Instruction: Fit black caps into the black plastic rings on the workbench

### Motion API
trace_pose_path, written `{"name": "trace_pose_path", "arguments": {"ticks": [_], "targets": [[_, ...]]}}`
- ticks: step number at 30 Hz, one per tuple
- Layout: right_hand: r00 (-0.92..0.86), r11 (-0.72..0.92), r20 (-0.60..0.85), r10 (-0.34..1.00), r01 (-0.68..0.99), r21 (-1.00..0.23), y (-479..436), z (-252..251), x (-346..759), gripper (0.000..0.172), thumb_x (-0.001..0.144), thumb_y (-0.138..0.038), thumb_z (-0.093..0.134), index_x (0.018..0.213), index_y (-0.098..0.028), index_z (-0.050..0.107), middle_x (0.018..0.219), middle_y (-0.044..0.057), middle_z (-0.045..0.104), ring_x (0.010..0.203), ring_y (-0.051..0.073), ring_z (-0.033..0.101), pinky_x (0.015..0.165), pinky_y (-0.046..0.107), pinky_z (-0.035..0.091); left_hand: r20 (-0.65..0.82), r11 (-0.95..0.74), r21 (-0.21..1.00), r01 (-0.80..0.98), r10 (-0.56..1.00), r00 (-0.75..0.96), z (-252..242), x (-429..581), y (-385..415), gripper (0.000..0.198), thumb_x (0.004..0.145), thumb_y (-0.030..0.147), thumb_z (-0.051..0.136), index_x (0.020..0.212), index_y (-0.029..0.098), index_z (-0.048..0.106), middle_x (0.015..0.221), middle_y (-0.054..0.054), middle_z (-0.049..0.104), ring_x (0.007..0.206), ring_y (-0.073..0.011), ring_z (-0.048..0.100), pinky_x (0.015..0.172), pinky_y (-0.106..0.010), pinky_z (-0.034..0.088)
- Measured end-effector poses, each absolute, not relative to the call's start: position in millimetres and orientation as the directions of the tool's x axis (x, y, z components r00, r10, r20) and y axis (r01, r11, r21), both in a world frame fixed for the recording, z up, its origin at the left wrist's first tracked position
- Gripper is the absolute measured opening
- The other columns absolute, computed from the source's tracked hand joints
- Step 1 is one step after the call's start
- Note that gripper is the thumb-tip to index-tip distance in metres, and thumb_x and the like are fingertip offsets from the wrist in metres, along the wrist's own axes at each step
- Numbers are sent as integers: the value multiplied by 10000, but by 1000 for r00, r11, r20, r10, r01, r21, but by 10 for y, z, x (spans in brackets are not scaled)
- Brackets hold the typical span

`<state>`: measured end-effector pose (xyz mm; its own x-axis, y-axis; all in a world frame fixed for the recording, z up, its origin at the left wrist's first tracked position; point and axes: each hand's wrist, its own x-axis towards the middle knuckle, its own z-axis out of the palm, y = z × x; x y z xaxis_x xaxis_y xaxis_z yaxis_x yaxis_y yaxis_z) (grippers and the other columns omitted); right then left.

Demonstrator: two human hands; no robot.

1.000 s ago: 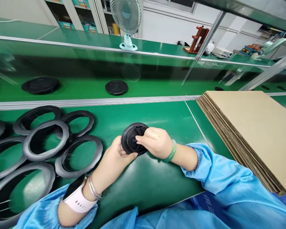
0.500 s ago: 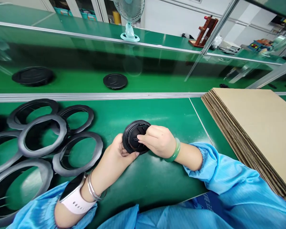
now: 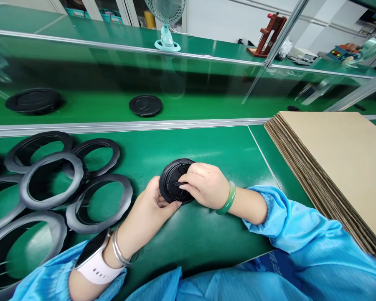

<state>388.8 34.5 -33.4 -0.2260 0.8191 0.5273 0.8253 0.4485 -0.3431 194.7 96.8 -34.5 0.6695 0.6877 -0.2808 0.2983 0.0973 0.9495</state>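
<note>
A round black plastic cap [image 3: 172, 177] with a raised rim and a recessed face is held tilted above the green table. My left hand [image 3: 159, 198] grips its lower left edge, thumb along the near rim and fingers behind. Over the right part of the cap, my right hand [image 3: 202, 186] is closed in a pinch, its fingertips at the middle of the face. A small dark piece [image 3: 177, 184] shows at those fingertips; its shape is too small to make out. The right fingers hide part of the cap.
Several thick black rings [image 3: 102, 200] lie partly overlapping at the left. Round black lids [image 3: 146, 105] lie on the green strip behind the metal rail [image 3: 119, 126]. A cardboard stack [image 3: 338, 163] is at the right. A pale fan [image 3: 167, 39] stands on the back shelf.
The whole view has shifted slightly. My right fingertips have moved a little over the cap's face, and a small dark piece shows more clearly at them. The left hand keeps its grip.
</note>
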Motion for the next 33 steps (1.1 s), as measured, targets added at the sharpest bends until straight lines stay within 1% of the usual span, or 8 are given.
{"name": "trace_pose_path", "arguments": {"ticks": [7,15,20,24,27,29,31,33], "targets": [[-234,424,526,818,864,-274,328,-307,3828,225,1015,-206,498,1201,-125,595,934,97,611,864,234,567,820,371,499,-294,102,944,313,689,663,-343,1937,957,512,745,336,767,1141,220,464,1023,-20,703,966,-235,699,816,-367,586],[-284,476,530,799,837,-269,316,-292,3838,232,1007,-176,510,1225,-143,582,997,96,620,883,223,558,784,367,498,-243,44,951,307,718,652,-318,1948,961,447,755,272,746,1107,224,474,887,23,683,795,-187,698,647,-273,558],[-301,439,503,810,880,-181,334,-321,3792,247,1001,-116,447,1190,-87,604,938,108,594,831,239,514,726,386,482,-272,86,948,307,720,638,-335,1937,969,495,727,305,774,1120,228,483,948,4,709,875,-214,709,721,-306,575],[-298,412,468,832,897,-161,329,-304,3767,253,1005,-113,417,1156,-105,621,913,106,580,818,239,500,700,378,473,-299,123,944,307,713,635,-367,1930,977,544,696,325,803,1124,219,484,997,-26,727,930,-239,714,793,-349,582],[-210,426,566,797,860,-280,321,-246,3803,250,1021,-168,425,1170,-143,625,979,107,591,902,242,520,785,394,480,-294,159,951,264,726,622,-370,1947,989,539,688,309,813,1099,212,478,1002,-28,725,933,-225,714,813,-350,582],[-19,353,611,791,830,-432,334,-232,3853,244,1016,-241,497,1216,-166,614,1092,115,584,1015,256,522,897,429,459,-284,189,958,217,739,610,-363,1966,997,563,679,285,819,1118,208,475,1045,-34,717,960,-211,709,848,-346,578],[175,230,531,829,759,-609,371,-266,3907,266,988,-278,576,1230,-177,616,1127,110,578,1045,255,529,935,430,446,-282,207,959,193,740,611,-359,1980,1003,588,676,269,820,1145,206,471,1103,-49,705,1000,-210,700,887,-356,571],[258,122,371,892,652,-748,420,-338,3944,213,962,-251,615,1160,-179,651,1039,80,598,957,224,557,878,384,467,-287,203,958,204,725,627,-364,1980,1006,576,689,275,810,1147,208,468,1158,-66,688,1056,-225,683,921,-379,562]]}}
